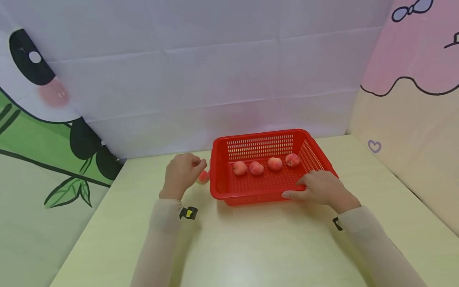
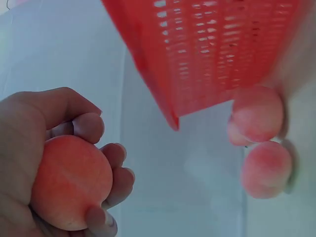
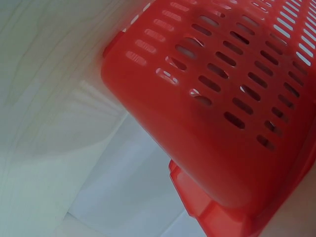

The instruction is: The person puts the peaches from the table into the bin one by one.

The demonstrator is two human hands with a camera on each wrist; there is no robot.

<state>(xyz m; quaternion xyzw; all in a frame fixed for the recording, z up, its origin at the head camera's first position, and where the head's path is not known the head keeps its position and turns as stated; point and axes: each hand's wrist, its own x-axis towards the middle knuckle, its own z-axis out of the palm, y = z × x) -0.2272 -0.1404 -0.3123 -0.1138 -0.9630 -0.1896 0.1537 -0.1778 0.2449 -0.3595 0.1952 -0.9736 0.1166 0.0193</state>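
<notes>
A red plastic basket (image 1: 263, 194) with slotted walls sits on the table, several peaches (image 1: 275, 164) in a row inside it. My right hand (image 1: 319, 187) grips its near rim toward the right corner, thumb outside. To the left of the basket, my left hand (image 1: 182, 173) is raised with its fingers curled round a peach (image 2: 71, 180), which shows only in the left wrist view. Between that hand and the basket's left wall, another peach (image 1: 203, 177) rests on the table; the left wrist view shows more peaches (image 2: 266, 169) close together beside the basket.
The pale wooden table (image 1: 222, 251) meets a white cloth backdrop (image 1: 215, 79) behind the basket. A printed cream and pink panel (image 1: 405, 131) stands along the right side. Green cartoon leaves mark the backdrop (image 1: 68, 193) at the left.
</notes>
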